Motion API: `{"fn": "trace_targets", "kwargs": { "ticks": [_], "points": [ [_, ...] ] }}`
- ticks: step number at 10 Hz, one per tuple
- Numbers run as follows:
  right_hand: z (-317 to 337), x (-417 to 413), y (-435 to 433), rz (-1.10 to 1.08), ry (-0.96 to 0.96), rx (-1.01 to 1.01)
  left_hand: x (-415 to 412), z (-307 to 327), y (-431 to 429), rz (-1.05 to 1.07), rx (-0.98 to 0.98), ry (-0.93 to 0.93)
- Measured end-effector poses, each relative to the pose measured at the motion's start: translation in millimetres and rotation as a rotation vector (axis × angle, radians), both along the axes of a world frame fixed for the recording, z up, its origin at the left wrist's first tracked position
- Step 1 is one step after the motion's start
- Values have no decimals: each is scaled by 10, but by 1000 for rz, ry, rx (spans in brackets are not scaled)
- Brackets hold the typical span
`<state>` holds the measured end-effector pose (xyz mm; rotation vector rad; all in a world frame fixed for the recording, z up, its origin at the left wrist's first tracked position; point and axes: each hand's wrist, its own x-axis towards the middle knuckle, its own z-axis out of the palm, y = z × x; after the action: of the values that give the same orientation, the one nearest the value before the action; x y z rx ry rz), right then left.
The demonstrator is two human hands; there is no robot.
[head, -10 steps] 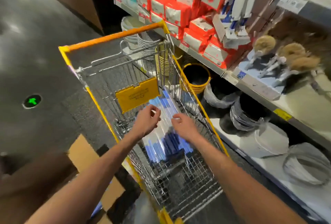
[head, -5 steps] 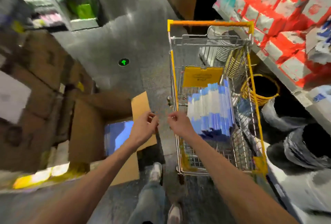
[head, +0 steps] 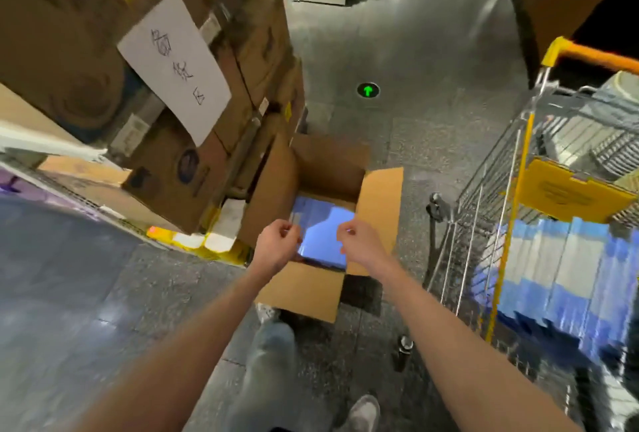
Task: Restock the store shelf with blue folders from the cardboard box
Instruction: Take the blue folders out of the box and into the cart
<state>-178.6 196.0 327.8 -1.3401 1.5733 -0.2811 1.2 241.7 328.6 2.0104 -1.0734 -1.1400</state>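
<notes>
**Back at the box for another load**

Nearest the camera, two bare forearms reach out above a leg (head: 269, 362) in jeans. The left hand (head: 276, 245) and right hand (head: 359, 245) hang side by side, apart, over the near edge of the open box (head: 325, 169). On each, the fingers (head: 292, 232) are curled in toward the thumb and pinch nothing that I can make out. Between and just beyond them, glossy blue folders (head: 325, 234) lie flat low in the box, untouched.

To the right stands the cart (head: 511, 210) with a stack (head: 560, 269) of blue folders in it. A second ago both hands were on that stack; now the view has swung left and the hands have come away empty. One batch looks parked in the cart, not yet on any shelf, and the next pick seems about to start. The folders sit deep, so the reach probably has to drop well inside the flaps.

Farther off, piled cartons (head: 193, 141) carry a white sheet (head: 176, 62), and a green arrow (head: 368, 90) glows on the floor.
</notes>
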Motion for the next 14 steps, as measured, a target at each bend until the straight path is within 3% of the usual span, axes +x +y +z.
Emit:
{"fn": "trace_targets", "kwargs": {
  "ticks": [3,6,9,12,14],
  "points": [
    [-403,942,-999,-65,110,124,824,-815,-1228,-2,211,109],
    [-1106,1043,-1581,-137,151,223,1046,-1524,-1917,-132,344,132],
    [-3136,1138,-1905,-484,-80,607,1011,-3110,-2243,-156,447,16],
    [-5426,921,-2270,-432,1,547,900,-5397,-2488,-94,537,-17],
    [-6414,849,-2291,-232,149,535,849,-6520,-2602,-184,551,-22]
  ]
}}
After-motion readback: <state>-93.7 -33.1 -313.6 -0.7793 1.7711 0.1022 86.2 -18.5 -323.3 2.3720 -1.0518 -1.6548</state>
